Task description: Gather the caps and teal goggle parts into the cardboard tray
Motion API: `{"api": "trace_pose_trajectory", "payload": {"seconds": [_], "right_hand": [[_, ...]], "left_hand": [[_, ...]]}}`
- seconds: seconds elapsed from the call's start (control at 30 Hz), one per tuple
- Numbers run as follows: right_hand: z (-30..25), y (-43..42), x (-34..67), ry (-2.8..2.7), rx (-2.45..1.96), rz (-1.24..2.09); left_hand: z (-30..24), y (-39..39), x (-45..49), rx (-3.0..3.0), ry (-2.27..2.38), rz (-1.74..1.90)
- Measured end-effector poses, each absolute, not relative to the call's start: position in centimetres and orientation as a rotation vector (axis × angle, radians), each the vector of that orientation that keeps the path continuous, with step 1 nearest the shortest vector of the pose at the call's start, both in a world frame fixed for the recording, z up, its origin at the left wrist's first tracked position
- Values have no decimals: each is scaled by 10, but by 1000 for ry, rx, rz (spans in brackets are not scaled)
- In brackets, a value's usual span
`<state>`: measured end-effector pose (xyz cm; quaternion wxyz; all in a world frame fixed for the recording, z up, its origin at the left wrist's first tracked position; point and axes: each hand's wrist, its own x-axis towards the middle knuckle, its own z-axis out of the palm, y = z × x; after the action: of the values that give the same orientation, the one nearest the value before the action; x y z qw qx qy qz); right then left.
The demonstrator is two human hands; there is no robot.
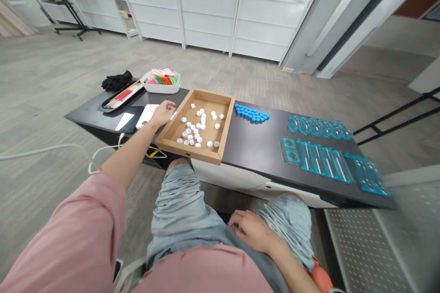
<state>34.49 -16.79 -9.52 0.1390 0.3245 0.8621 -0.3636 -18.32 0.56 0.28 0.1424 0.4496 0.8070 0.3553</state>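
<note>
My left hand (164,112) reaches out to the left rim of a shallow cardboard tray (176,121) on the dark table (261,146); its fingers are curled, and I cannot see anything in them. Several small white hexagonal pieces (198,129) lie scattered in the tray. My right hand (250,230) rests in my lap between my thighs, fingers loosely curled against the grey trousers. A cluster of blue hexagonal pieces (252,113) sits just right of the tray.
Teal acrylic parts (323,158) lie in rows at the table's right end. At the left are a white card (147,116), a dark pad (125,119), a long tray of sticks (120,97), a white bowl of coloured bits (161,81) and a black cloth (117,81). A white cable (51,150) runs along the floor.
</note>
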Motion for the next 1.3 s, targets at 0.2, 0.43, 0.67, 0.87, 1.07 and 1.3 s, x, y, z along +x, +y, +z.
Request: {"api": "trace_pose_trajectory", "payload": {"seconds": [0.2,0.43,0.67,0.87,1.07,1.3], "right_hand": [[-59,-166,331,2705,1006,-1072],[-36,-125,316,2954,1286,-919],[-10,13,305,3074,1988,-575],[-23,143,295,2870,2454,-377],[-35,191,293,2898,2161,-369],[-47,201,292,2881,1989,-370]], "left_hand": [[-11,35,-183,1447,2286,813],[-22,41,-178,1611,2325,667],[-30,32,-173,1673,2478,677],[-36,35,-173,1609,2543,721],[-37,38,-176,1593,2555,650],[-32,38,-180,1566,2569,502]]}}
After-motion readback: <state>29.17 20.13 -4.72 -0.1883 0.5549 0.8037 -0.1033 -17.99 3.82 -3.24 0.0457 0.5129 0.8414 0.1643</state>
